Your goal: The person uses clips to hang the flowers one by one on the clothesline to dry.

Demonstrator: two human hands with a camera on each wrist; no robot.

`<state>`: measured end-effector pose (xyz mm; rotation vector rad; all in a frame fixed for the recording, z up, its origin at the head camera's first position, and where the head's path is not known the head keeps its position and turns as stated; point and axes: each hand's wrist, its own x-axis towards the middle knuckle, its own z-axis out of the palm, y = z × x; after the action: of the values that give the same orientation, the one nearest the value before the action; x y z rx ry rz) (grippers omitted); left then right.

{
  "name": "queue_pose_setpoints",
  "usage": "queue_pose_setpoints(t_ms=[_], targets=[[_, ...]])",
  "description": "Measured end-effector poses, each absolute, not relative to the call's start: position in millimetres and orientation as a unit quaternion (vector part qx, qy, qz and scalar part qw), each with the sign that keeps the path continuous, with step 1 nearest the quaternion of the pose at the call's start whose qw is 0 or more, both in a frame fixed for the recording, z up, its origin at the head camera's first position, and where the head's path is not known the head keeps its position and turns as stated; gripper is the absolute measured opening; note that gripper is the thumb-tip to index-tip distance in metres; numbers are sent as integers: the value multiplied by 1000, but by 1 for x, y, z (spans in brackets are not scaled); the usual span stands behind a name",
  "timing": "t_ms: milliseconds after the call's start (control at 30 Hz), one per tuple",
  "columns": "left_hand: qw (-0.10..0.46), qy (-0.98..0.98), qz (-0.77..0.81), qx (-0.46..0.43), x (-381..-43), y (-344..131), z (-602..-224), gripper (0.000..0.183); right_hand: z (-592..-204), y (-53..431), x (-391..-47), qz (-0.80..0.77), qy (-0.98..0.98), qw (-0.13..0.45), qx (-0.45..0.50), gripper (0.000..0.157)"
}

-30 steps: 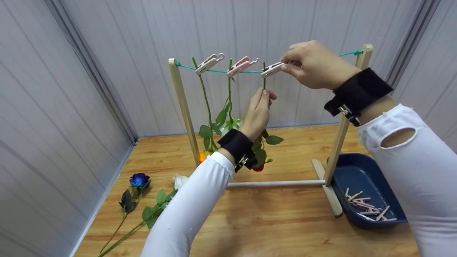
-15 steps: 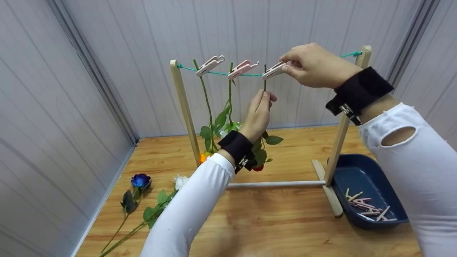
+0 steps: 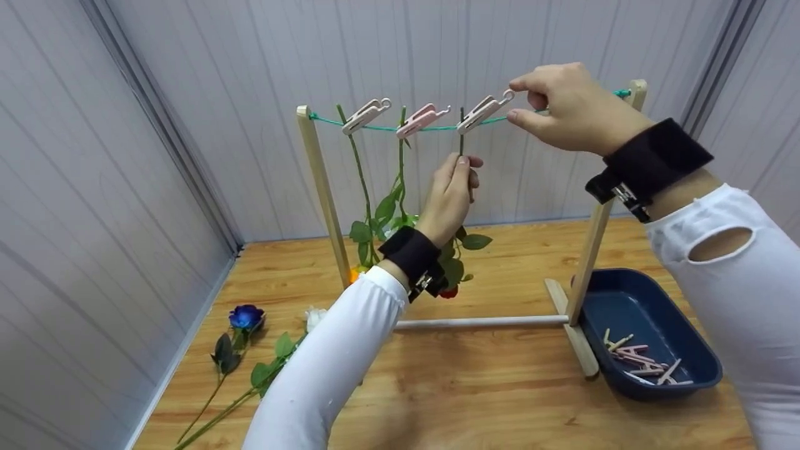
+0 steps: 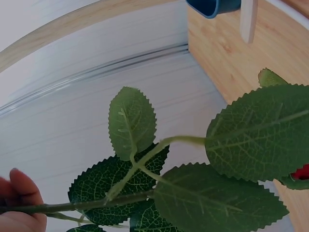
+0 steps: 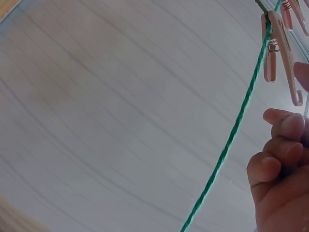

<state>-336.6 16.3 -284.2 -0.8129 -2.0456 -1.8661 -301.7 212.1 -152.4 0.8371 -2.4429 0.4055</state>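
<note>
My left hand (image 3: 445,199) pinches the stem (image 3: 462,145) of a red rose (image 3: 449,292) that hangs head down, mostly hidden behind my wrist. In the left wrist view its green leaves (image 4: 217,193) spread out beyond my fingers. A pale clothespin (image 3: 484,115) clips the stem top to the green cord (image 3: 381,128). Just off the clothespin's looped end is my right hand (image 3: 572,112), thumb and index finger apart with nothing between them. Left along the cord, a pink clothespin (image 3: 422,121) and another pale clothespin (image 3: 365,117) each hold a hanging flower.
A wooden frame (image 3: 587,262) carries the cord. By its right foot stands a dark blue basin (image 3: 631,294) with several clothespins (image 3: 644,359). On the table at left lie a blue rose (image 3: 246,317) and a white rose (image 3: 314,317), partly behind my left sleeve.
My right hand has let go of the pale clothespin and moved slightly right and up. The clothespin now tilts up more steeply. My left hand keeps its grip on the stem.
</note>
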Motion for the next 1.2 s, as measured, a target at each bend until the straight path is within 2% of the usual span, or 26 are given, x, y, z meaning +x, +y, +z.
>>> queue_pose_setpoints(t_ms=[233,533,733,1200], targets=[[124,-705,-644,-270,-335,13,-284,36,-164,225,-299,162,-868,328,335,29],[187,-729,-612,-242,-322,0,-284,38,-192,247,-284,160,-840,386,345,19],[229,-722,-588,-283,-310,-10,-292,37,-216,264,-271,180,-812,443,336,19],[215,-763,-469,-389,-288,-35,-333,16,-290,317,-262,225,-822,455,256,26]])
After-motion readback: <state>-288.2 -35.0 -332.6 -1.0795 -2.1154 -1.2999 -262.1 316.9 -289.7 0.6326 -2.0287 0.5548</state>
